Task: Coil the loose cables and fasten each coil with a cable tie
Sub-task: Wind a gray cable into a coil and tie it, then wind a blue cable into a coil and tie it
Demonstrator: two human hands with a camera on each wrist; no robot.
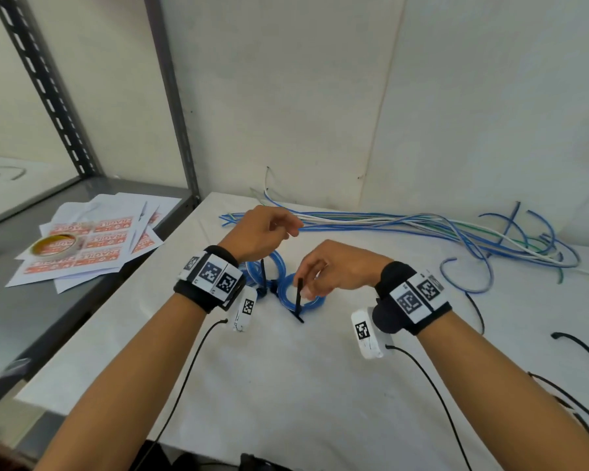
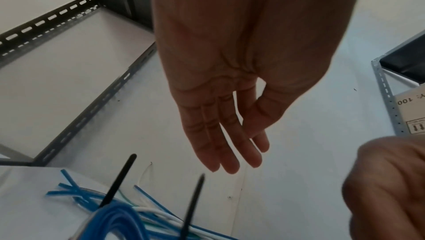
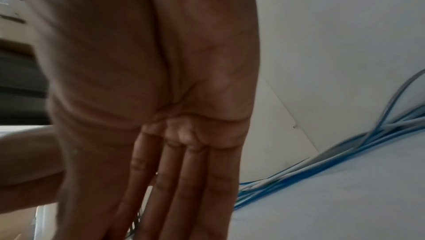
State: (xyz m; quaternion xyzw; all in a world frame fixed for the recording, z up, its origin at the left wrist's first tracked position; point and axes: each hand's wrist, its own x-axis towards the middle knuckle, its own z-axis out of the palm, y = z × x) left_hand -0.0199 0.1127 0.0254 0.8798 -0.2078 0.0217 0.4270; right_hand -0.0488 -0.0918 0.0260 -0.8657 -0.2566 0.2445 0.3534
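Coil of blue cable lying on the white table under both hands, two black ties standing up from it.
Left hand is hovering above, fingers straight and relaxed in its wrist view, holding nothing; right hand is reaching down beside the nearer tie, fingers look extended in its wrist view, and I cannot tell whether it is touching the tie. Risks, as I judge them: neither hand is pinning the coil, so a loose tie may be letting loops spring apart; a tail pulled sideways could be dragging the coil off its spot. Count: one coil, two upright ties, one long bundle of loose cables behind, several spare black ties lying at right, one roll of tape on papers on the shelf.
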